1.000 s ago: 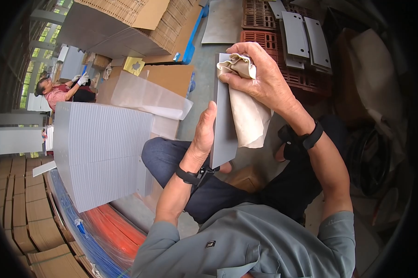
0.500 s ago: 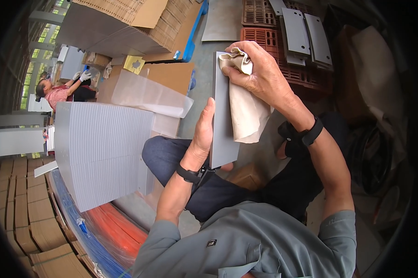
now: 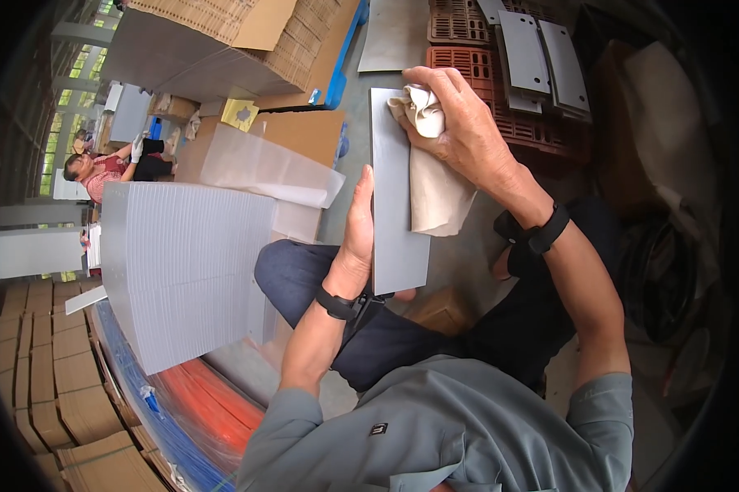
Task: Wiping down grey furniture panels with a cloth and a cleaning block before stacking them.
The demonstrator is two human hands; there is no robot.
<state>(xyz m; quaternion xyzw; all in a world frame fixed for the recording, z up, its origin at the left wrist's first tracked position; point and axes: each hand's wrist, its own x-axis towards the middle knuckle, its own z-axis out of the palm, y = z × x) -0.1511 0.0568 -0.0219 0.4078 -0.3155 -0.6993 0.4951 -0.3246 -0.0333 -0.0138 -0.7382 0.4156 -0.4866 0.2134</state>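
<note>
The left hand is closed on the near long edge of a grey flat panel, thumb in front and fingers behind, and it holds the panel upright over the lap, with the long axis going away from the person toward the orange crates. The right hand is clamped on a bunched beige cloth and presses it on the far top corner of the panel, so this hand is at the far end and the left hand at the near end. A stack of white sheets stands near, at the person's left side.
</note>
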